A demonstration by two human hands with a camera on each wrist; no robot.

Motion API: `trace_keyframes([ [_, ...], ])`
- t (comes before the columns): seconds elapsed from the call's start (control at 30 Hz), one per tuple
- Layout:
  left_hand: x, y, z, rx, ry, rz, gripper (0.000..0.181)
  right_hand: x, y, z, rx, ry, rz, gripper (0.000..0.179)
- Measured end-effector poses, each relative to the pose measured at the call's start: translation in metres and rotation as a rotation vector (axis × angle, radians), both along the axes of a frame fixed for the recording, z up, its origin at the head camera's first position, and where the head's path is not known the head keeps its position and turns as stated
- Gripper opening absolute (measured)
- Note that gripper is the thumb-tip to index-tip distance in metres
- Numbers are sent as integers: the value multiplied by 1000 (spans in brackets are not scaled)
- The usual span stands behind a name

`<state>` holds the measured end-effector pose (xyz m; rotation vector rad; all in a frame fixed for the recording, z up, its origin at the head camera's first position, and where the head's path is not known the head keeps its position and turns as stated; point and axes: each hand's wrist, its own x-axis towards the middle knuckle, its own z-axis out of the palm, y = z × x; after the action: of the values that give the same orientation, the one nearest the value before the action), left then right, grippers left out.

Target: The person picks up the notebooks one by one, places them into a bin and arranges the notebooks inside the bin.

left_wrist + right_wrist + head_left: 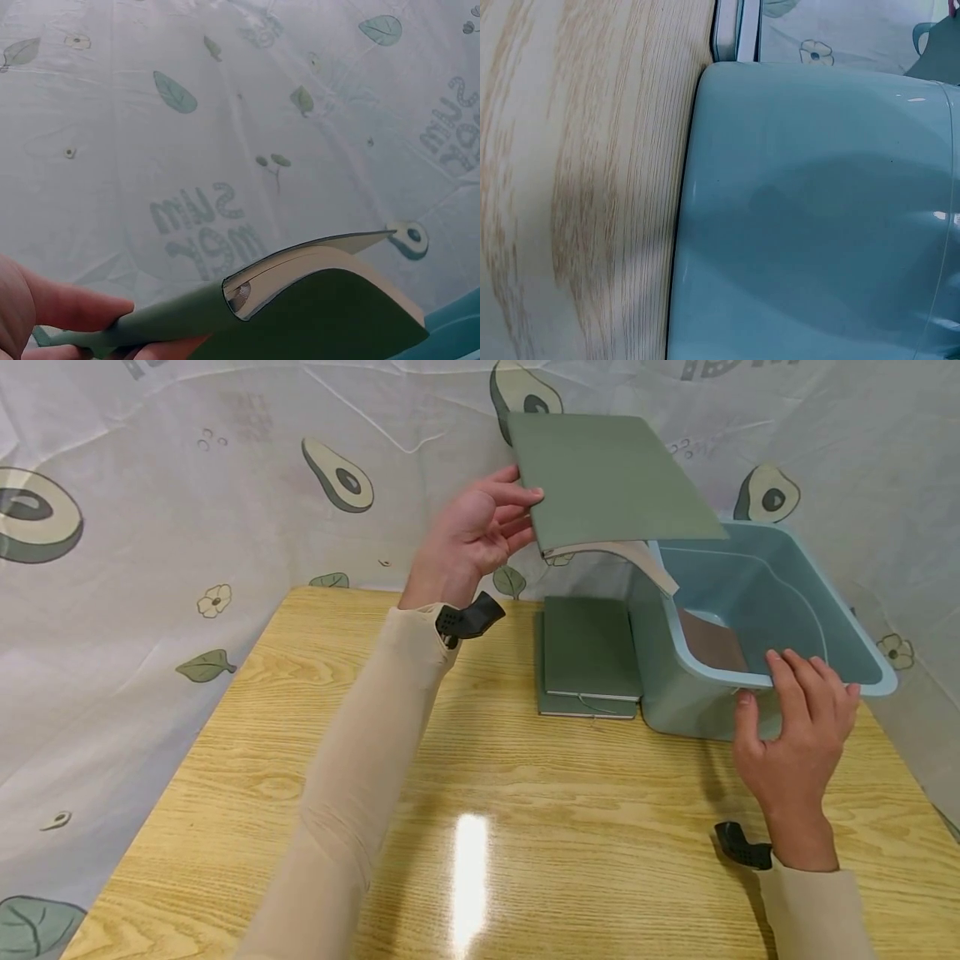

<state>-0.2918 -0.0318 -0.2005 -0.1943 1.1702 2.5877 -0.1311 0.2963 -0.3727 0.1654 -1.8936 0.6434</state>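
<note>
In the head view my left hand (483, 522) holds a green hardcover book (611, 481) by its spine, raised beside the bin's left side and overlapping its back rim. The book's pages (345, 259) sag between the covers in the left wrist view, and my thumb (82, 307) presses on the spine. On the right, my right hand (798, 735) grips the front rim of a blue plastic bin (682, 689), fingers over the rim and thumb outside. Only the bin's outer wall (810, 210) and the table appear in the right wrist view, with the hand out of sight.
Two more green books (592, 647) lie stacked on the wooden table (300, 768), close against the bin's left side. A brown flat item (712, 639) is inside the bin. Behind the table hangs a white curtain (247, 443) with avocado prints.
</note>
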Motion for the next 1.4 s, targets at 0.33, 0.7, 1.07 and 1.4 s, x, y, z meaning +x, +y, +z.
trace_keyframes([
  [0.33,-2,30,-7,-20,-9,-48,56,-1,1,-2,15,1,6,40],
  [0.7,-1,64,-21,-76,-28,-132,70,-2,4,-6,21,-12,7,42],
  [1.07,1,84,-30,-147,4,-165,67,-1,0,-8,32,-48,2,44],
  [1.4,2,99,-43,-194,11,-191,73,-2,1,-9,36,-60,-4,45],
])
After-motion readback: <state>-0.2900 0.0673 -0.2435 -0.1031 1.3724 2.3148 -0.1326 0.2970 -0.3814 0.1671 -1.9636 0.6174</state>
